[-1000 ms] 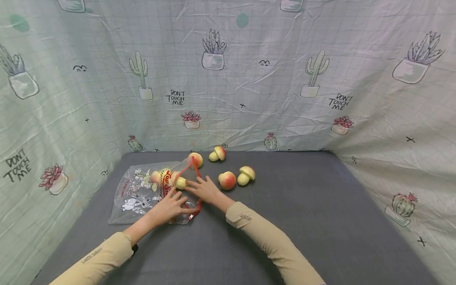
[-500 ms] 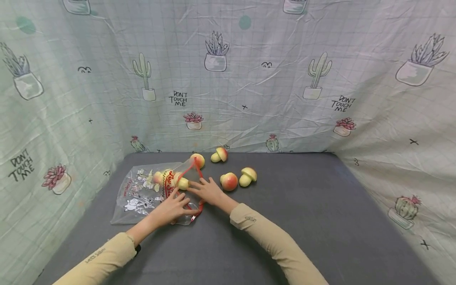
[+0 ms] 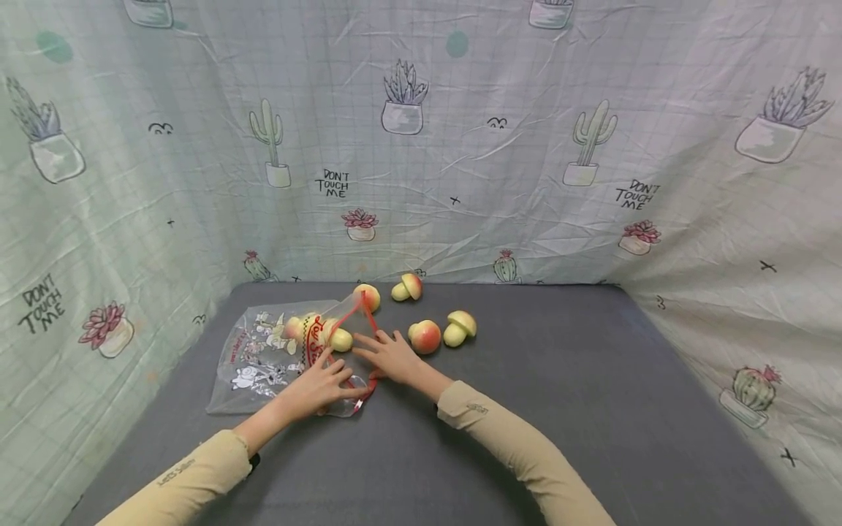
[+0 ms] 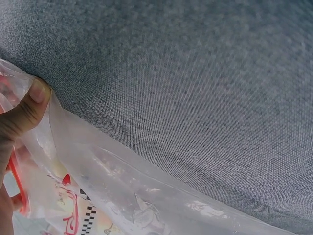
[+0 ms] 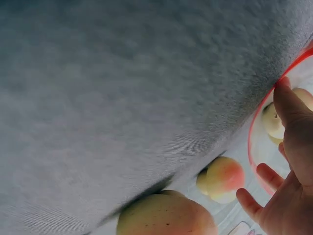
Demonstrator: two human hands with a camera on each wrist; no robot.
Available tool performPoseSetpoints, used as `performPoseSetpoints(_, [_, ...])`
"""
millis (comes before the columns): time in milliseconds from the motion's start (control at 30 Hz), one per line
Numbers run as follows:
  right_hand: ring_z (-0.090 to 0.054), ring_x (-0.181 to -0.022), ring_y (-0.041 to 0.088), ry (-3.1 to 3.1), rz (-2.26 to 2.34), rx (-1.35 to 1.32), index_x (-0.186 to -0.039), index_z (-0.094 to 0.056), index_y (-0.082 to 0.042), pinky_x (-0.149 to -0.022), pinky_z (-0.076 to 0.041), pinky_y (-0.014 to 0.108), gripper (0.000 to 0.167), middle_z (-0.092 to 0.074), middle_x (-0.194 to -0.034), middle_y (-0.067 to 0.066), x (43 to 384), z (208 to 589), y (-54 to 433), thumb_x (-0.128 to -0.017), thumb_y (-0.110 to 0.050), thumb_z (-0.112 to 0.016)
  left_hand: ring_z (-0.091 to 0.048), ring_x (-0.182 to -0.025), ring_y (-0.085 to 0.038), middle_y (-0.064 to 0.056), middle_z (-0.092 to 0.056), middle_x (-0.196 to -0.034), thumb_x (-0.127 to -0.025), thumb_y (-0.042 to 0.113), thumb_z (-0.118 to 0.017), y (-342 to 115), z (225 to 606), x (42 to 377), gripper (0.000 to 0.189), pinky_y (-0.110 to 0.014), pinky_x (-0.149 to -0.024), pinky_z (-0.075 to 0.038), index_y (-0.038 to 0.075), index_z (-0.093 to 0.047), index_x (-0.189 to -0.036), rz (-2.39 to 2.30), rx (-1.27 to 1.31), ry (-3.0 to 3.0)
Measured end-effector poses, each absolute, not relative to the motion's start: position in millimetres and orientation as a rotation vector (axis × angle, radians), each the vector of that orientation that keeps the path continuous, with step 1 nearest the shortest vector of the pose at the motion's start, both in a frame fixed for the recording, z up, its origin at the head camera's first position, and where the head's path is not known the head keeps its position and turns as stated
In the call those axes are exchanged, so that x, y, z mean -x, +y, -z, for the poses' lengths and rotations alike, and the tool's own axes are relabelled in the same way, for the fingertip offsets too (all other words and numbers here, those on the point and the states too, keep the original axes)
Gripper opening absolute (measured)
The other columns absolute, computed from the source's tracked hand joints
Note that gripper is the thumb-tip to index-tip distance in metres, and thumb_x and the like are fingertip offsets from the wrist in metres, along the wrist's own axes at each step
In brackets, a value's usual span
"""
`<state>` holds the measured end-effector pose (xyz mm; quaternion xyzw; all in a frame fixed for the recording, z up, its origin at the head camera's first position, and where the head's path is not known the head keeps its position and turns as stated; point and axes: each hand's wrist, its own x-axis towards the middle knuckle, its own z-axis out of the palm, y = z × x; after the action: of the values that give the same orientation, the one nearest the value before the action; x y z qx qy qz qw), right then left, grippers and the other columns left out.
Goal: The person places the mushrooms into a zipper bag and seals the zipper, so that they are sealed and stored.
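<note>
My left hand (image 3: 316, 387) is spread wide at the mouth of the clear bag (image 3: 263, 358). My right hand (image 3: 400, 361), fingers also apart, touches its red rim (image 3: 371, 320). One mushroom (image 3: 341, 340) lies between my hands; four loose mushrooms (image 3: 427, 337) sit beyond my right.

The clear plastic bag (image 4: 83, 139) is touched by the left hand (image 4: 12, 125), whose thumb (image 4: 38, 94) is laid against the bag's edge. Red lettering (image 4: 72, 215) and a black-and-white checkered band (image 4: 89, 218) are printed on the bag; its red trim (image 4: 18, 177) is seen beside the other fingers (image 4: 17, 201). Alongside the bag, the grey, woven-textured bench (image 4: 181, 93) is seen.
</note>
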<state>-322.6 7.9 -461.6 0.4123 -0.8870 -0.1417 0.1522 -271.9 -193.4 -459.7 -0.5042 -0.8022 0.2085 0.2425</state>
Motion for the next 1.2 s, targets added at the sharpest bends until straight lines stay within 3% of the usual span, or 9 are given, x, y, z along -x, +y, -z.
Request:
performPoseSetpoints(400, [-0.043, -0.112, 0.018, -2.498, 0.216, -1.215, -0.132, -0.043, -0.025, -0.082, -0.045, 0.038, 0.058, -0.033, -0.143, -0.001, 326, 456, 47, -0.079, -0.045, -0.059, -0.048, -0.082, -0.017, 0.002, -0.052, -0.087, -0.043, 0.026, -0.084, -194, 461, 275, 0.083, -0.055, -0.09, -0.038, 0.039, -0.052, -0.119, -0.541, 1.392, -2.16])
performPoseSetpoints(667, [-0.046, -0.11, 0.019, -2.391, 0.163, -1.241, -0.13, -0.044, -0.023, -0.071, -0.043, 0.032, 0.054, -0.038, -0.139, 0.001, 332, 449, 72, -0.081, -0.037, -0.061, -0.046, -0.08, -0.016, 0.003, -0.052, -0.084, -0.043, 0.023, -0.084, -195, 461, 275, 0.082, -0.056, -0.089, -0.039, 0.038, -0.054, -0.117, -0.523, 1.408, -2.132])
performPoseSetpoints(900, [-0.046, -0.111, 0.02, -2.381, 0.155, -1.235, -0.128, -0.047, -0.022, -0.086, -0.04, 0.038, 0.051, -0.042, -0.137, 0.002, 330, 446, 89, -0.081, -0.036, -0.061, -0.047, -0.08, -0.016, 0.003, -0.053, -0.085, -0.043, 0.023, -0.084, -194, 462, 276, 0.08, -0.056, -0.088, -0.039, 0.038, -0.053, -0.116, -0.515, 1.402, -2.118])
performPoseSetpoints(1200, [-0.045, -0.115, 0.021, -2.371, 0.081, -1.247, -0.127, -0.049, -0.02, -0.083, -0.042, 0.04, 0.051, -0.045, -0.135, 0.005, 329, 447, 104, -0.08, -0.032, -0.064, -0.048, -0.081, -0.017, 0.003, -0.052, -0.085, -0.043, 0.019, -0.083, -192, 462, 277, 0.079, -0.058, -0.089, -0.038, 0.038, -0.054, -0.114, -0.489, 1.412, -2.129])
